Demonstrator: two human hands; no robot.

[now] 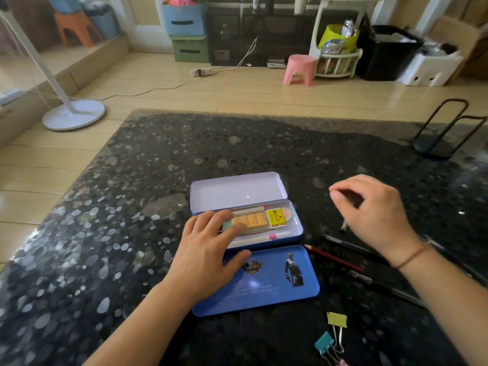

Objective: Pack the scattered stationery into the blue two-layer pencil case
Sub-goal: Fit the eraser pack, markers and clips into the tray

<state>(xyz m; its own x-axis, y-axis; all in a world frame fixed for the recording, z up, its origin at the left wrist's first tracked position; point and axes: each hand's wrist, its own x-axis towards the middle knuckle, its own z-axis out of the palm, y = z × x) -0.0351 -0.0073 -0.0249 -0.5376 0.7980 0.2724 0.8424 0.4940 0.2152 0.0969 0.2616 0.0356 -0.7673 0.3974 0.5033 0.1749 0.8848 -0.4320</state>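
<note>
Covering most of the view, the dark speckled stone bench [158,180] carries everything. Near its middle lies the blue metal two-layer pencil case [290,235], open, its pale lid [235,190] tipped back and a blue printed tray [266,283] lying flat just in front. The left hand [208,249] rests across the case's left end, fingers [227,229] spread and released, touching a clear packet of yellow erasers [261,220] inside, between two white pens [264,239]. The right hand [375,215] hovers to the right, apart from the case, fingers loosely curled on nothing visible. Beneath it lie a red pencil [335,258] and dark pens [346,245]. Nearest, yellow and teal binder clips [336,319] sit together.
</note>
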